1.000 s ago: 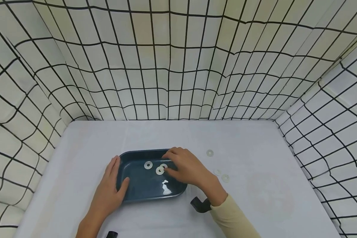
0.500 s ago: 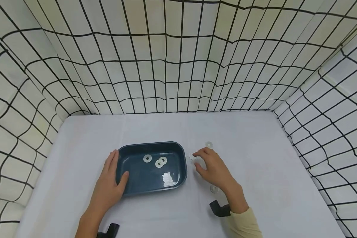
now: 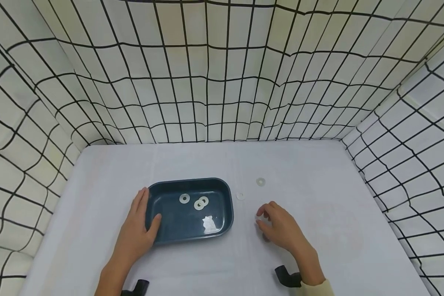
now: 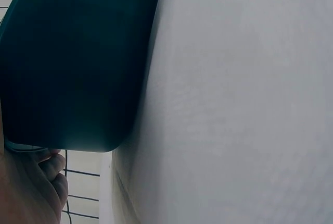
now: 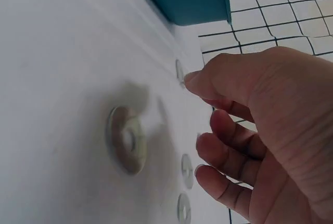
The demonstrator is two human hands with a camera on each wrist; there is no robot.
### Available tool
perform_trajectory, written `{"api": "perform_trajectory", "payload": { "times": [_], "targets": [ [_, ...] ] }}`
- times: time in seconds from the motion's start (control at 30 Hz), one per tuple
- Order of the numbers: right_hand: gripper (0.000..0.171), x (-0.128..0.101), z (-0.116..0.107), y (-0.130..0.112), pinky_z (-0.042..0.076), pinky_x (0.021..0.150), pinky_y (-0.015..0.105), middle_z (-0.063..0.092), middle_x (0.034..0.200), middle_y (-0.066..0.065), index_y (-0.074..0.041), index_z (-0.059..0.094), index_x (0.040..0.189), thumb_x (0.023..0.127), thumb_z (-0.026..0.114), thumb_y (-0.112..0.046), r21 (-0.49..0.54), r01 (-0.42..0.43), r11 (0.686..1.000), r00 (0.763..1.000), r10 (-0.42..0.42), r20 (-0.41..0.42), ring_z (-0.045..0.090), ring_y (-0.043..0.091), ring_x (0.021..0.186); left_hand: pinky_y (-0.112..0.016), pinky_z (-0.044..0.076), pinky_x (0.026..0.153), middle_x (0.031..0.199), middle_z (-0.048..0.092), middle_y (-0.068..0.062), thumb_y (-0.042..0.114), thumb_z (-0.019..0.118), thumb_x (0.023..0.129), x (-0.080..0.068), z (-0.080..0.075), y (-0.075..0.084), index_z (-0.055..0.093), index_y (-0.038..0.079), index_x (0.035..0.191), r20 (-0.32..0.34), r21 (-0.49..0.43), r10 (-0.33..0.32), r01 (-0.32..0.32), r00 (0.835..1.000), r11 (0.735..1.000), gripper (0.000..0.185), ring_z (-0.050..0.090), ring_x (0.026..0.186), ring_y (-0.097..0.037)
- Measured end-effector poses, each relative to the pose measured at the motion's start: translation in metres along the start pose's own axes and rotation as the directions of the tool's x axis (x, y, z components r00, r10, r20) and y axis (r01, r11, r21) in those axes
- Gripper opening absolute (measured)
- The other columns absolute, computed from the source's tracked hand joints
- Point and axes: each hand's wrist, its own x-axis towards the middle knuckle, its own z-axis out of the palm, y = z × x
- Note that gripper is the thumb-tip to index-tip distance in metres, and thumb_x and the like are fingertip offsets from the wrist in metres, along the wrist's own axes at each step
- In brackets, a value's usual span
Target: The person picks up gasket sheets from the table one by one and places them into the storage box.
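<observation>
Blue tray (image 3: 227,213) gripped by left hand (image 3: 137,234), three washers (image 3: 198,204) inside; right hand (image 3: 281,230) fingers (image 5: 229,156) released, partly hiding one washer (image 5: 126,139) on tabletop (image 3: 318,230).

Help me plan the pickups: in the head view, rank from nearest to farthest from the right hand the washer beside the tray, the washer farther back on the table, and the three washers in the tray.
From the right hand:
1. Washer beside the tray, just off its right wall.
2. Washer farther back, behind the hand.
3. Washers in the tray, left, inside the blue tray.
</observation>
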Motion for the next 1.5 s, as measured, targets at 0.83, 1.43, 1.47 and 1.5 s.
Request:
{"api": "perform_trajectory", "payload": {
  "times": [0.83, 1.43, 1.47, 1.5],
  "targets": [
    [0.023, -0.038, 0.006, 0.014, 0.061, 0.089, 0.032, 0.069, 0.102, -0.01, -0.019, 0.076, 0.105, 0.085, 0.087, -0.017, -0.026, -0.027, 0.999, 0.999, 0.028, 0.042, 0.064, 0.005, 0.096, -0.032, 0.008, 0.138, 0.174, 0.025, -0.024, 0.012, 0.061, 0.097, 0.01, -0.002, -0.003, 0.017, 0.004, 0.169, 0.017, 0.031, 0.055, -0.056, 0.998, 0.998, 0.084, 0.028, 0.16, -0.047],
    [0.021, -0.045, 0.004, 0.001, 0.06, 0.079, 0.032, 0.068, 0.093, -0.002, -0.009, 0.073, 0.097, 0.084, 0.088, -0.015, -0.142, -0.033, 0.989, 0.998, 0.04, 0.045, 0.062, 0.01, 0.087, -0.054, 0.024, 0.135, 0.173, 0.026, -0.024, 0.012, 0.061, 0.098, 0.01, -0.003, 0.0, 0.019, 0.003, 0.169, 0.028, 0.028, 0.039, -0.04, 0.999, 0.999, 0.083, 0.03, 0.159, -0.049],
    [0.021, -0.045, 0.004, 0.001, 0.06, 0.079, 0.031, 0.067, 0.093, -0.002, -0.009, 0.073, 0.097, 0.084, 0.088, -0.015, -0.157, -0.02, 0.987, 0.999, 0.025, 0.033, 0.062, 0.01, 0.087, -0.05, 0.021, 0.136, 0.173, 0.026, -0.024, 0.012, 0.061, 0.098, 0.01, -0.002, 0.0, 0.019, 0.003, 0.169, 0.028, 0.028, 0.046, -0.047, 0.999, 0.999, 0.083, 0.03, 0.159, -0.049],
    [0.021, -0.046, 0.005, 0.001, 0.059, 0.077, 0.029, 0.067, 0.091, -0.003, -0.008, 0.072, 0.096, 0.084, 0.088, -0.014, -0.17, -0.006, 0.985, 1.0, 0.011, 0.029, 0.061, 0.009, 0.085, -0.045, 0.017, 0.138, 0.173, 0.026, -0.025, 0.012, 0.062, 0.098, 0.01, -0.001, -0.001, 0.019, 0.002, 0.168, 0.027, 0.03, 0.052, -0.053, 0.998, 0.998, 0.083, 0.03, 0.158, -0.049]
  ]
}}
